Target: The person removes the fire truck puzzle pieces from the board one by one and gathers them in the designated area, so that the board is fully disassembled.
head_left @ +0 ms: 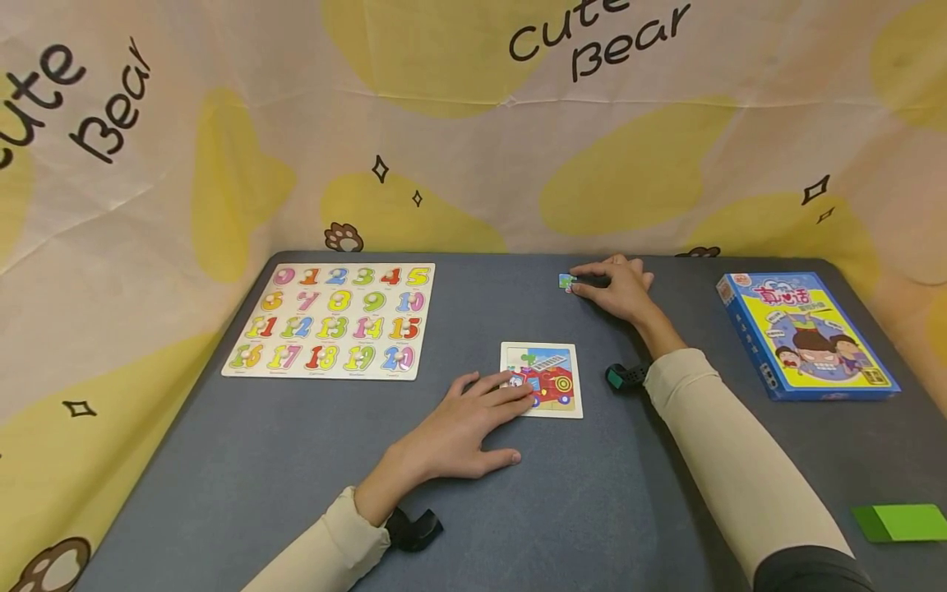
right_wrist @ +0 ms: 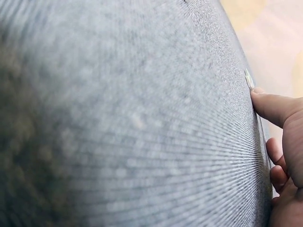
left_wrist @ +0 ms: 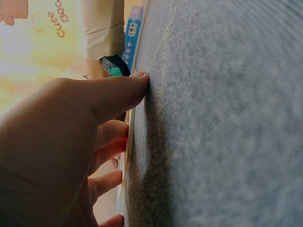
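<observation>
A small square fire-truck puzzle [head_left: 543, 380] lies in the middle of the grey table [head_left: 296, 477]. My left hand [head_left: 473, 415] lies flat beside it, straight fingers resting on the puzzle's left part. In the left wrist view the left hand [left_wrist: 61, 142] has its thumb on the felt and fingers over the board's edge [left_wrist: 128, 151]. At the table's back, my right hand [head_left: 617, 286] reaches to a small loose puzzle piece [head_left: 566, 282] and touches it with its fingertips. In the right wrist view the right hand [right_wrist: 284, 137] has a fingertip against the piece [right_wrist: 248, 79], which lies flat.
A number peg board [head_left: 333, 321] lies at the back left. A blue game box [head_left: 806, 337] sits at the right, and a green card [head_left: 898, 522] near the front right edge. A yellow-patterned cloth backdrop [head_left: 473, 164] rises behind the table.
</observation>
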`<state>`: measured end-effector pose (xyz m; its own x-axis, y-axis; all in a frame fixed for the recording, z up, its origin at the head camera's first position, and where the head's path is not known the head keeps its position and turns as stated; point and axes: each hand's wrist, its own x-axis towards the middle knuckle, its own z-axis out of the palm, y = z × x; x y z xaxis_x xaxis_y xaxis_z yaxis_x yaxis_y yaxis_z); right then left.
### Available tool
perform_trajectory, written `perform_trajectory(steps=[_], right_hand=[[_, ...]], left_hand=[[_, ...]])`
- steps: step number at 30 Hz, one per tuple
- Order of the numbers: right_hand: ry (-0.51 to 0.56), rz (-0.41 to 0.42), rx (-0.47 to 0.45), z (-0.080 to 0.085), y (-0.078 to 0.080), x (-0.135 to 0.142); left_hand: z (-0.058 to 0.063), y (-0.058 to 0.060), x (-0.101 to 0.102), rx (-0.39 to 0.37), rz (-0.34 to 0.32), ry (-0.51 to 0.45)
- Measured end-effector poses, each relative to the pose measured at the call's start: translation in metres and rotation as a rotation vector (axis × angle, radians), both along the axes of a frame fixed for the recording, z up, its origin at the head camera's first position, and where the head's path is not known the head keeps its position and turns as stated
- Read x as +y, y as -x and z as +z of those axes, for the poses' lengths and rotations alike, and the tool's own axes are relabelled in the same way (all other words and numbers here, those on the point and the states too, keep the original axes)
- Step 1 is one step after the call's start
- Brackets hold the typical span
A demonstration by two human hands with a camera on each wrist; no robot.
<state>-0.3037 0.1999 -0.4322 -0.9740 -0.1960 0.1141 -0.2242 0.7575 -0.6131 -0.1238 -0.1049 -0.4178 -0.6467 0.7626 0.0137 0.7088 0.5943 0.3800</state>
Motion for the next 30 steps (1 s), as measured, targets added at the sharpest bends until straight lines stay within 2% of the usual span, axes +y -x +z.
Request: perform_trajectory(steps=[5,10,14,18,23,26,30], right_hand=[[0.027,-0.006,0.008,-0.004,0.000,0.001],[0.153,0.011,0.070,-0.009,-0.002,0.005],[0.236,0.067,0.095,-0.008,-0.012,0.007],[0.269,0.152,0.077,-0.006,-0.029,0.003],[0.222,0.292,0.033,-0.001,-0.056,-0.011],[0.159,0.370,-0.006,0.003,-0.070,-0.021],[0.055,0.453,-0.011,0.008,-0.082,-0.030]], left_hand=[[-0.001,-0.001,0.000,0.002,-0.001,0.001],[-0.002,-0.001,0.001,0.000,0.001,0.006],[-0.001,0.000,0.001,0.002,0.008,0.019],[-0.001,0.001,0.001,0.000,0.014,0.029],[-0.002,0.001,0.001,-0.001,0.016,0.032],[-0.001,0.001,0.001,0.000,0.016,0.026],[0.001,0.001,0.003,0.008,0.012,0.028]])
